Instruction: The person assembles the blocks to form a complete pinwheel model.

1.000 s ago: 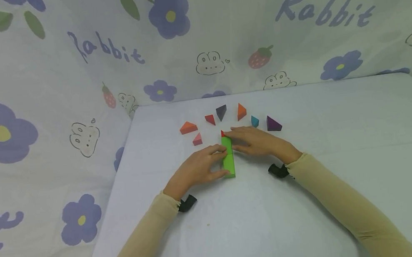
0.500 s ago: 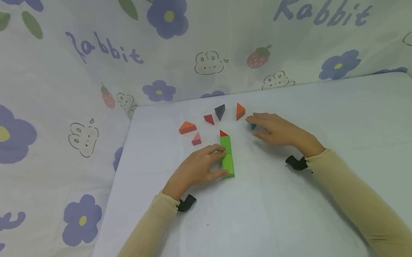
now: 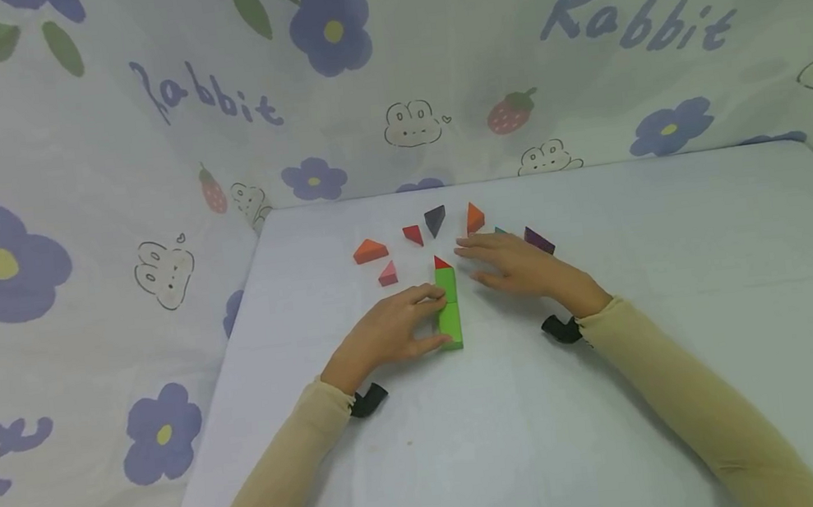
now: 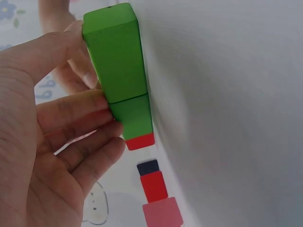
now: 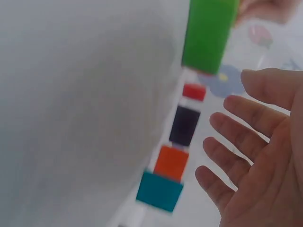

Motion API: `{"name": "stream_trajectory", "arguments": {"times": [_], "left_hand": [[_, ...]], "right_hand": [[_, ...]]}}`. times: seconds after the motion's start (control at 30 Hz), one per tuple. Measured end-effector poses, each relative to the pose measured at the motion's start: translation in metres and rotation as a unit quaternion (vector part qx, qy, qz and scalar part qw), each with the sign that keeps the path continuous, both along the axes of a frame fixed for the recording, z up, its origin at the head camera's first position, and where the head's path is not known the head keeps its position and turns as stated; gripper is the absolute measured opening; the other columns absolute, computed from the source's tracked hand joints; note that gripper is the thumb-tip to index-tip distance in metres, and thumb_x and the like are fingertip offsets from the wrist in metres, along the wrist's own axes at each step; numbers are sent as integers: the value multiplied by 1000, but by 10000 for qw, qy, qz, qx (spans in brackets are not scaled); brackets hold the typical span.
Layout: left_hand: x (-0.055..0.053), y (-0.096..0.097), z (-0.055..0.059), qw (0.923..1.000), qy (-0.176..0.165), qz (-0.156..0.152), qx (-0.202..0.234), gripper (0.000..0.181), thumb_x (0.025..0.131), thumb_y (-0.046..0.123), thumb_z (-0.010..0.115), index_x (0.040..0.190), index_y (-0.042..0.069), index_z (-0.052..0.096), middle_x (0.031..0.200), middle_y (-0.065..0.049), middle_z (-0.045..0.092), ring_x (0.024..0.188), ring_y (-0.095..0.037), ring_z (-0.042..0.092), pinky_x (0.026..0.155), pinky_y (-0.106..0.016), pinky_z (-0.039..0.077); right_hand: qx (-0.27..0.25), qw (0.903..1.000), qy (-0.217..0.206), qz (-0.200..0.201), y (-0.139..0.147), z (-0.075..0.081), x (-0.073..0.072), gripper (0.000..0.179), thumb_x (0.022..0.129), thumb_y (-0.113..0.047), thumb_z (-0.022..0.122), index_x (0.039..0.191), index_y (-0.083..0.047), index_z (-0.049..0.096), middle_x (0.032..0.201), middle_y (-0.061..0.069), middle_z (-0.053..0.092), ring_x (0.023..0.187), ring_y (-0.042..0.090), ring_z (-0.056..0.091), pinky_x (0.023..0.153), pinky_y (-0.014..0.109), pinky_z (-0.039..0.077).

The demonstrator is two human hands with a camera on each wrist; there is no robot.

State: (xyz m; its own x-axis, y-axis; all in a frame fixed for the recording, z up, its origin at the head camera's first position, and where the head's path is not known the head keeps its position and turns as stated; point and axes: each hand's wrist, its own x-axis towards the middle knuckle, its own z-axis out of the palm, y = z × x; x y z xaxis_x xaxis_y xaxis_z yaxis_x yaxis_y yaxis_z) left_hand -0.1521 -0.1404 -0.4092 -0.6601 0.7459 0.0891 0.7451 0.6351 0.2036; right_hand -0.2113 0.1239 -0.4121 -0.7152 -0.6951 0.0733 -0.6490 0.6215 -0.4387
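Two green blocks lie end to end on the table, the nearer one (image 3: 453,325) and the farther one (image 3: 447,280). A small red triangular block (image 3: 441,262) sits against their far end. My left hand (image 3: 388,331) rests along the blocks' left side, thumb and fingertips touching the green. Its fingers are only gently bent. To the right of the stack, my right hand (image 3: 519,265) is held apart from it with spread, relaxed fingers and nothing in them. That hand mostly hides a teal block (image 5: 159,190) from the head view.
Beyond the hands, loose blocks form an arc: pink (image 3: 388,274), orange (image 3: 370,251), red (image 3: 414,235), dark grey (image 3: 436,221), a second orange (image 3: 475,216) and purple (image 3: 539,239). A patterned curtain (image 3: 459,50) hangs behind the white table (image 3: 473,461).
My right hand left the red triangular block, moved right over the teal block, then came partway back left. My left hand has stayed on the green blocks.
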Motion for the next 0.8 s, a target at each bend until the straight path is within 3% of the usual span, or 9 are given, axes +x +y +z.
{"name": "stream_trajectory", "arguments": {"times": [0.27, 0.57, 0.8], "left_hand": [[-1, -1, 0, 10000, 22, -11, 32, 59, 86, 52, 70, 128, 10, 66, 132, 0, 60, 124, -15, 56, 105, -30, 47], [-1, 0, 1, 10000, 36, -52, 36, 59, 86, 51, 70, 128, 10, 66, 131, 0, 60, 123, -15, 57, 104, -30, 48], [1, -1, -1, 10000, 72, -64, 13, 60, 86, 52, 70, 130, 10, 65, 132, -1, 60, 124, -15, 56, 104, -30, 48]], "right_hand": [[229, 9994, -221, 125, -26, -8, -2, 53, 99, -26, 57, 149, -16, 43, 155, 5, 41, 147, 28, 31, 119, 55, 26], [335, 9988, -358, 9, -26, -3, 2, 53, 99, -28, 58, 149, -16, 43, 153, 13, 42, 144, 33, 34, 117, 58, 26], [351, 9990, -229, 119, -28, -5, 6, 55, 98, -27, 59, 149, -13, 43, 152, 11, 43, 145, 31, 35, 117, 57, 28]]}}
